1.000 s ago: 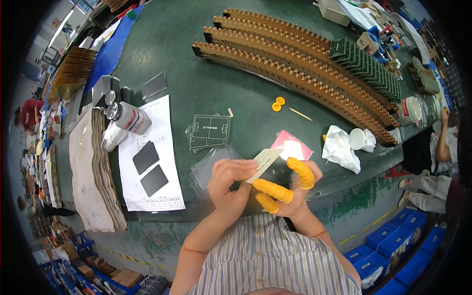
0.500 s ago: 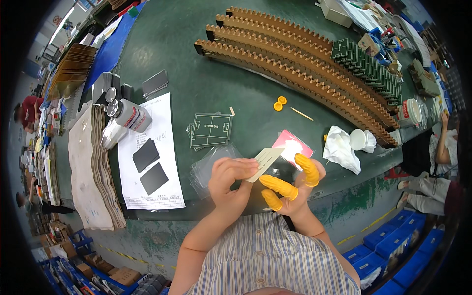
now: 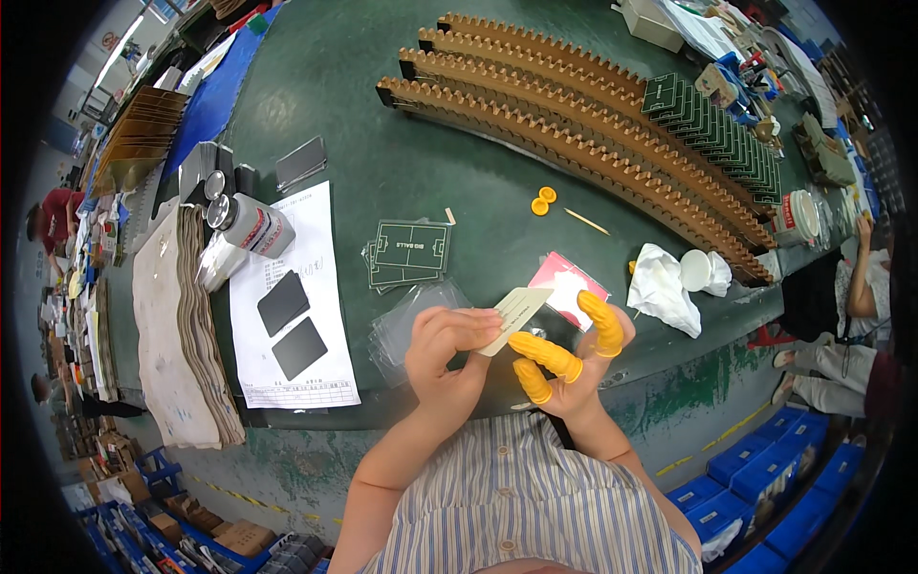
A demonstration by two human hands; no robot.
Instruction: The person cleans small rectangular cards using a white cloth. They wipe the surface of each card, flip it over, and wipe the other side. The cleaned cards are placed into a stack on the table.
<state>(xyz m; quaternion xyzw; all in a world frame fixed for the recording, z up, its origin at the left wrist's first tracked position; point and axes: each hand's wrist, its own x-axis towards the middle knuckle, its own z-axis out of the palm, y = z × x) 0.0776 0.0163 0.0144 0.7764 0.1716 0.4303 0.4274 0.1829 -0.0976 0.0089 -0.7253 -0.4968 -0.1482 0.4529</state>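
Observation:
My left hand [image 3: 448, 359] pinches a cream printed card [image 3: 517, 320] between thumb and fingers, tilted above the table's front edge. Beside the card's right edge is my right hand [image 3: 578, 375], fingers apart, with yellow rubber finger cots [image 3: 547, 357] on several of them. One covered fingertip comes close to the card; whether it touches, I cannot tell. Behind the hands lies a pink-and-white sheet [image 3: 571, 277], partly hidden. Green cards with white pitch lines [image 3: 409, 251] are stacked left of it, near clear plastic sleeves [image 3: 390, 346].
Long notched wooden racks [image 3: 535, 117] stand at the back right, some slots filled with green cards [image 3: 712, 129]. Two rolled finger cots [image 3: 540, 207], a pointed wooden stick [image 3: 587, 222] and crumpled white tissue [image 3: 664, 292] lie nearer. A metal bottle [image 3: 256, 228] and dark plates [image 3: 300, 347] rest on paper [image 3: 298, 387].
My right hand has shifted slightly rightward and its covered fingers have moved a little. My left hand keeps the card in nearly the same place.

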